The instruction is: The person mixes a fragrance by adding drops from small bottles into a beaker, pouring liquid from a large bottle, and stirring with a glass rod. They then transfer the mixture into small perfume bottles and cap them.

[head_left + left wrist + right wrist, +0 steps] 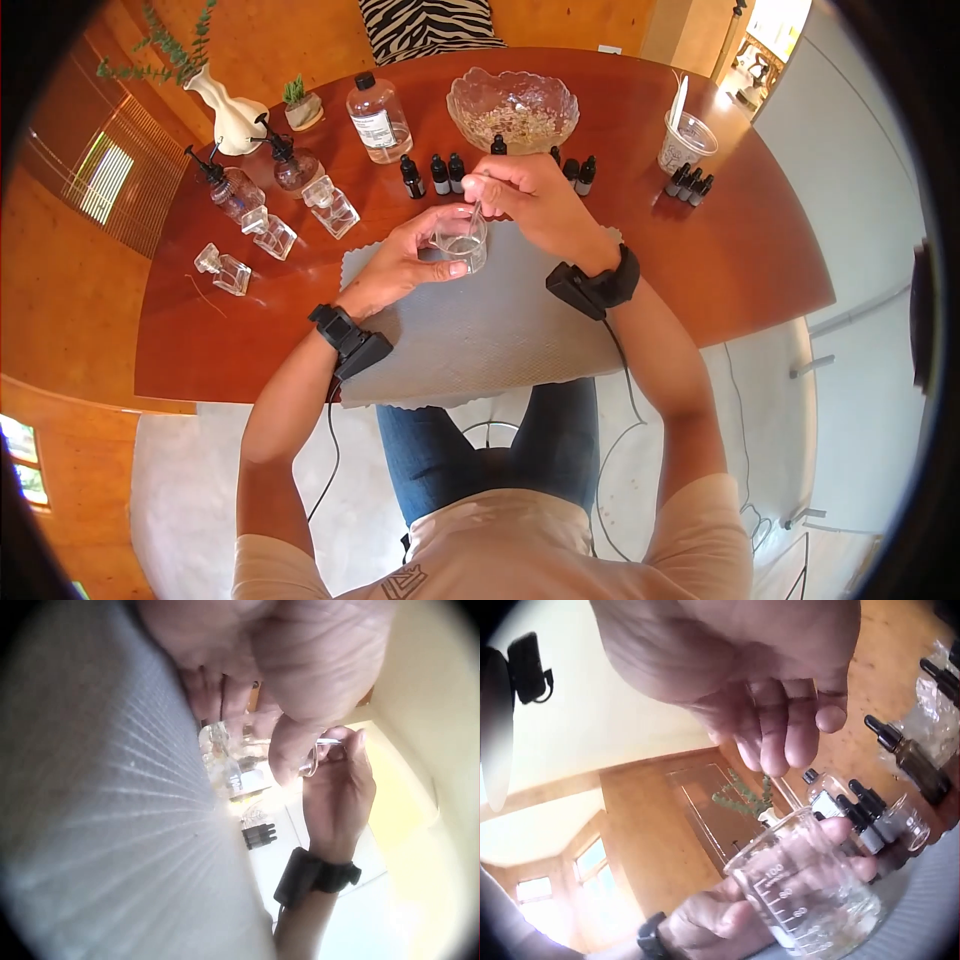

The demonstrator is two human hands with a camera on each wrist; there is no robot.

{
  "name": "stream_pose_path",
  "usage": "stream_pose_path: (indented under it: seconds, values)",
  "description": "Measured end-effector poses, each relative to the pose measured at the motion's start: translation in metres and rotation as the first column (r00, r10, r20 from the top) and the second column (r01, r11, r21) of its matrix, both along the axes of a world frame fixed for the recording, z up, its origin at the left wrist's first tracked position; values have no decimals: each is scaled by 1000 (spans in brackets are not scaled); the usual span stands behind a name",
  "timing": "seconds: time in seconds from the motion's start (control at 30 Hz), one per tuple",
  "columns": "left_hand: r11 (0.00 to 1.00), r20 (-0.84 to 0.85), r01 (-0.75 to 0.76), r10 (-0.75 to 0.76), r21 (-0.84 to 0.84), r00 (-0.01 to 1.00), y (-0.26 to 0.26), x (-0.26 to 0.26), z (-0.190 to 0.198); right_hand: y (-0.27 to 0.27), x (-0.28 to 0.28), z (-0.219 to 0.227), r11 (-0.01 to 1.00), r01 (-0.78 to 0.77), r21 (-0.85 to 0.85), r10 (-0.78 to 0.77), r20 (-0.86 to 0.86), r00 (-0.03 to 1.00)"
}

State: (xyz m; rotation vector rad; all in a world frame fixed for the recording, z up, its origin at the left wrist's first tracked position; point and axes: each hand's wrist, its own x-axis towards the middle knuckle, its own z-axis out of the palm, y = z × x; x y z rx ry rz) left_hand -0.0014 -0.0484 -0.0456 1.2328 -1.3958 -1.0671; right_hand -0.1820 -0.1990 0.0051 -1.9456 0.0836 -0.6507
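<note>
Here, a small clear beaker (462, 243) is held just above the grey mat (500, 330) by the left hand (405, 262), whose fingers and thumb are curled around its wall. In the right wrist view the beaker (810, 900) is seen from close by, with printed measuring marks on its side and the left fingers (855, 866) wrapped behind it; a little clear liquid appears to lie at its bottom. A thin stirring rod (477, 205) is pinched between the fingertips of the right hand (530, 195), directly above the beaker, and its lower end dips into the beaker's mouth. In the left wrist view the right hand (337, 795) is seen with its fingers closed on the rod.

The mat is laid on a red-brown wooden table (740, 260). Behind the hands, a row of small dark dropper bottles (440, 175) is lined up, and a second cluster (690, 183) is set at the right beside a plastic cup (686, 142). A scalloped glass bowl (512, 108) with dried bits inside is placed at the far edge, near a larger clear bottle (378, 118) with a label. At the left, a white vase (228, 115), a small potted plant (300, 105), two pump bottles (290, 160) and several empty square glass bottles (330, 205) are grouped.
</note>
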Motion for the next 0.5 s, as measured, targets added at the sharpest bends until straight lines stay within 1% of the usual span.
stream_pose_path:
  seconds: [0.03, 0.13, 0.23, 0.33, 0.43, 0.5]
  values:
    - [1000, 23, -2, 2, 13, 1000, 0, 1, -2, 0, 0, 0, 999, -9, -46, 7, -29, 1000]
    - [1000, 53, -3, 3, 13, 999, -1, 1, -2, 5, 0, -4, 996, 89, 15, -89, 21, 996]
    - [999, 39, -1, -1, 41, 999, 1, 0, 1, -3, 2, -5, 994, 20, -105, -21, -9, 1000]
    - [999, 7, -2, 2, 42, 1000, 1, 0, 2, 6, 0, -2, 982, 164, -96, -165, 4, 986]
    - [998, -19, 3, -2, 59, 1000, 2, 0, 3, 4, 0, 0, 999, 1, -47, -1, -10, 1000]
    - [998, -23, -1, 2, 64, 1000, 2, 0, 3, 8, 1, -2, 982, 132, -133, -132, 11, 991]
